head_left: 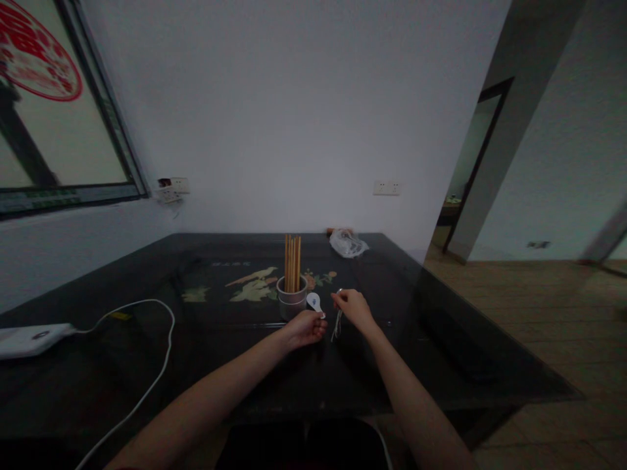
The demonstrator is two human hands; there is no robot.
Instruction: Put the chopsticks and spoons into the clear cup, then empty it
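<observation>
My left hand (304, 327) is closed on the handle of a small white spoon (314, 302), whose bowl points up beside a round metal holder (292, 297). Several wooden chopsticks (292, 263) stand upright in that holder. My right hand (353, 309) is pinched on a thin metal utensil (337, 324) that hangs down from the fingers toward the dark table (220, 365). The two hands are close together, just right of the holder.
A clear plastic bag (348, 244) lies at the table's far edge. A white power strip (30, 339) with a white cable (157, 365) lies on the left. Wall sockets (386, 188) sit behind; a doorway (473, 163) opens at right.
</observation>
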